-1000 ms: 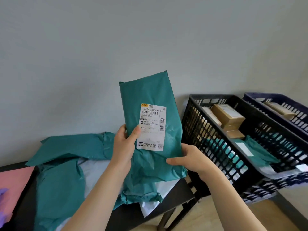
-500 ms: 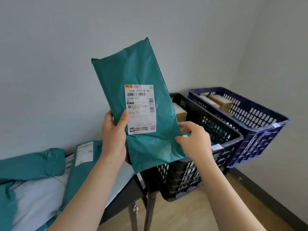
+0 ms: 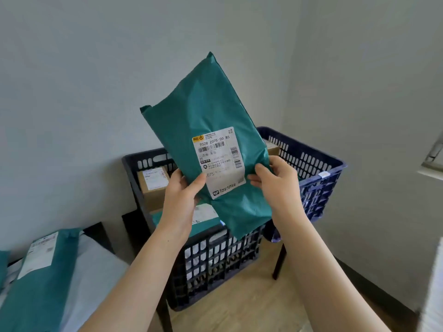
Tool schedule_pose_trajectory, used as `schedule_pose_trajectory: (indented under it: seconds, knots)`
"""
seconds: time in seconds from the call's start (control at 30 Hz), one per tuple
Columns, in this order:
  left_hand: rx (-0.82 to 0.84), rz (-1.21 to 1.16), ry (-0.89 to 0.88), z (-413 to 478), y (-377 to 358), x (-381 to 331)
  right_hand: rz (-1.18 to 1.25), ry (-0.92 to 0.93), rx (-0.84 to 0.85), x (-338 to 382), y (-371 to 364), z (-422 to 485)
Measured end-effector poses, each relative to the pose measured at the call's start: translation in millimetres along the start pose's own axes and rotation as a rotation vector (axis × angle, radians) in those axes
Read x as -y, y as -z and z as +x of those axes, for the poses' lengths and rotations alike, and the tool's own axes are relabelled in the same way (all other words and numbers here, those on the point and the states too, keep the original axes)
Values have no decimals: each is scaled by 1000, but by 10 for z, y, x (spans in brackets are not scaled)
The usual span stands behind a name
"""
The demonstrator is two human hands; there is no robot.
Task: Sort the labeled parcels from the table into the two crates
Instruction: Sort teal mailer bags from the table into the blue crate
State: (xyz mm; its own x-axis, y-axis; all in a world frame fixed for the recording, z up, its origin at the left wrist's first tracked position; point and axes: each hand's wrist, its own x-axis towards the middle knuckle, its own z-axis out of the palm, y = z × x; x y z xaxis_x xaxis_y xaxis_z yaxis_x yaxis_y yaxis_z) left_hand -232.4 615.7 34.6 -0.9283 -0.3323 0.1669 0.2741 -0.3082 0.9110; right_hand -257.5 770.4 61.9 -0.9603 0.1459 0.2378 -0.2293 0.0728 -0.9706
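I hold a teal plastic parcel (image 3: 206, 111) with a white shipping label up in front of me, tilted to the left. My left hand (image 3: 182, 195) grips its lower left edge, thumb on the label's corner. My right hand (image 3: 275, 183) pinches its right edge. The parcel hangs above the black crate (image 3: 211, 259), which holds a brown box (image 3: 153, 185) and a teal parcel. Behind to the right stands the blue crate (image 3: 311, 168), its contents mostly hidden.
At lower left a black table (image 3: 98, 233) carries more teal parcels (image 3: 40, 271) and a grey one (image 3: 96, 271). The crates rest on a dark-legged stand over a wooden floor. Walls meet in a corner behind the blue crate.
My view and both hands have swung right, away from the table. The parcel now hangs over the black crate, tilted more to the left, and both crates sit centred in view.
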Motion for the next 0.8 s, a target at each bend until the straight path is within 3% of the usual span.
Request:
schedule_pose_trajectory:
  seconds: [0.23,0.5,0.6,0.7,0.8]
  knots:
    - [114,190,73,388,-350,241,47,102,-66,-109,273,444]
    - [-147,62,-41,1220,-777,538,-25,196,-233,-295,633,1371]
    - [-194,183,-125,1440,-965,538,-104,211,-269,-351,746,1730]
    - [-148,322,-221,1779,-1192,613,-216,232,-294,-454,812,2222]
    - [-22,374,-205,2162,-1360,708,-323,217,-291,-631,809,2652]
